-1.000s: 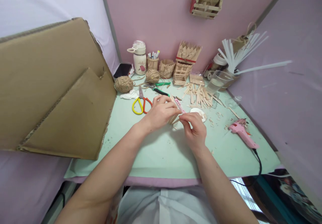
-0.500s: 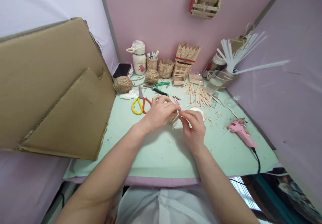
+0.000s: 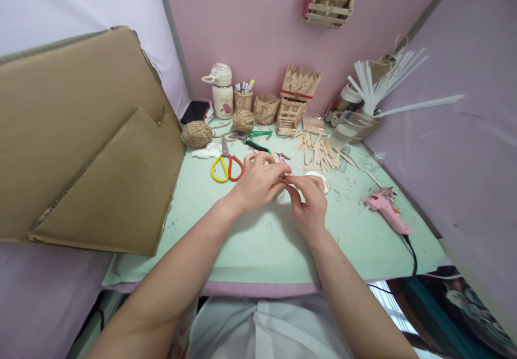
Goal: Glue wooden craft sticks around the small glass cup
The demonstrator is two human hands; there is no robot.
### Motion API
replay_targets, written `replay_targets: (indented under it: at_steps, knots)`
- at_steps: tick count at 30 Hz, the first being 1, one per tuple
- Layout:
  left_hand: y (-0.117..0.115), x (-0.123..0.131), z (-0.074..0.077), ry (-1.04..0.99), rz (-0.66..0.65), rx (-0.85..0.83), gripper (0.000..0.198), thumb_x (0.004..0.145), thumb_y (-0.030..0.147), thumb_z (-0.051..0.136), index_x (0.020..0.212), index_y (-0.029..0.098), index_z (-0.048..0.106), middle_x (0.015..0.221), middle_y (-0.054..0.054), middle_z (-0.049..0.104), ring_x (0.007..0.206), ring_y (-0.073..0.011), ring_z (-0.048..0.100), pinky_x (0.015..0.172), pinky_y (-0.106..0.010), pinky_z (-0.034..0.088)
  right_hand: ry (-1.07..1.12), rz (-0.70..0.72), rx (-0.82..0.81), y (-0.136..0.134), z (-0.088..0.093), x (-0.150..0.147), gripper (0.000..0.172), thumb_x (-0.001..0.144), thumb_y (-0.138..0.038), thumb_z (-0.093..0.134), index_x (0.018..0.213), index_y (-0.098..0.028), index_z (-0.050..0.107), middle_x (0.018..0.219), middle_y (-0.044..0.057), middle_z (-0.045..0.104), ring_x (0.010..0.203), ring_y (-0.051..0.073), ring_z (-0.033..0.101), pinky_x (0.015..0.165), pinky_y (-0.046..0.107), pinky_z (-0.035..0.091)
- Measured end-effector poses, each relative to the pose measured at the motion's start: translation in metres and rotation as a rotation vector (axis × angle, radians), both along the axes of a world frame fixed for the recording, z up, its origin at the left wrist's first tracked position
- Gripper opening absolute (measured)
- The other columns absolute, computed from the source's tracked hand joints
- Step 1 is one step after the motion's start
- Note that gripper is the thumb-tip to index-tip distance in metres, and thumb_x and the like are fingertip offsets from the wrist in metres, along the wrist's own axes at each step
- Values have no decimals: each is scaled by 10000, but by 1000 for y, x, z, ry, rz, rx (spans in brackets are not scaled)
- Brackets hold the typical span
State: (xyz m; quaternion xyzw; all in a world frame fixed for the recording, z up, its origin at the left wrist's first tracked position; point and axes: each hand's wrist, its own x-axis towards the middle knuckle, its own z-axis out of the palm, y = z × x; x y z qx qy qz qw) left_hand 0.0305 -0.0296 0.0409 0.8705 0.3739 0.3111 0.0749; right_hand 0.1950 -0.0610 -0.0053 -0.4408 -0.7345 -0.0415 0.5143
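Observation:
My left hand (image 3: 260, 182) and my right hand (image 3: 310, 200) meet above the middle of the table, fingertips almost touching. Between them is a small wooden-stick piece (image 3: 282, 180), mostly covered by the fingers. The left hand's fingers curl over it from above, thumb underneath. From the right, my other thumb and forefinger pinch at its end. Scissors (image 3: 226, 165) with yellow and red handles lie left of the hands. A white round disc (image 3: 318, 180) is partly behind the right hand.
A pink glue gun (image 3: 388, 212) lies at the right, its cord running off the edge. Loose wooden sticks (image 3: 319, 152), pliers (image 3: 256, 141) and twine balls (image 3: 197, 134) are farther back. Tall cardboard (image 3: 100, 187) stands at the left.
The left thumb and fingers have closed further around the wooden-stick piece, so less of it shows. The right hand has shifted slightly left.

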Motion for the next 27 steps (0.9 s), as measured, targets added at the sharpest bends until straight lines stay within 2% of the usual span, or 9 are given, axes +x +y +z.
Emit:
replay_targets:
  at_steps: [10,18,21,24,27]
  knots:
    - [1,3,-2,-40,12,6,165,862,201,579,1018,190,629,959,-48,666,1059,-225,514,947,-402,261,-47,2,-29,1,-2,1,235,914,-123,531,1082,-260,621,968,36,720,909,219,582,825,382,446]
    - [0,3,-3,-15,11,-1,210,854,204,580,1059,202,621,1014,-58,670,1078,-240,507,963,-423,278,-58,11,-12,2,-7,2,293,895,-91,558,1134,-259,582,1030,41,703,946,209,575,873,394,438]
    - [-1,0,-4,-39,-2,18,344,841,273,621,1173,199,572,1182,-96,615,1152,-267,479,983,-438,305,-41,9,-24,2,-9,3,349,895,-99,548,1195,-279,553,1048,45,682,977,218,570,861,403,462]
    - [3,-6,-9,-114,-13,11,629,776,384,712,1316,183,460,1343,-147,492,1249,-298,428,1033,-457,326,-10,-9,-50,1,-11,5,422,889,-157,567,1282,-294,496,1140,76,624,1053,242,553,844,423,489]
    - [11,-15,-17,-174,-34,-87,885,688,409,788,1411,195,323,1451,-173,383,1360,-322,352,1097,-492,305,36,-30,-144,2,-15,8,520,860,-224,610,1346,-273,434,1262,129,517,1158,282,504,832,447,511]
